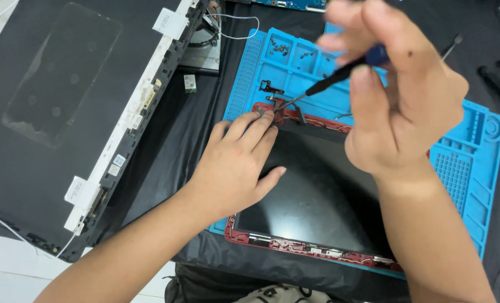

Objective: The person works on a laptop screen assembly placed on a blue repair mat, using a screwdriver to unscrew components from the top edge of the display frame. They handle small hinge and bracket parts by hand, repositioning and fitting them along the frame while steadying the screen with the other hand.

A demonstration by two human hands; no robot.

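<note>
- Right hand (398,106) pinches a screwdriver (340,73): stiff, slim, best gripped at its handle.
- Left hand (236,165) lies flat, fingers spread, on the red-framed screen panel (312,191): thin, fragile; hold its edges.

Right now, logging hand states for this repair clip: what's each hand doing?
Left hand: open, flat on the red-framed screen panel, fingertips by the hinge.
Right hand: closed, holding a screwdriver.

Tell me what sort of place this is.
Likely an electronics repair bench: a blue repair mat with screw compartments, a red-framed laptop screen on it, and a screwdriver in the right hand.
</note>
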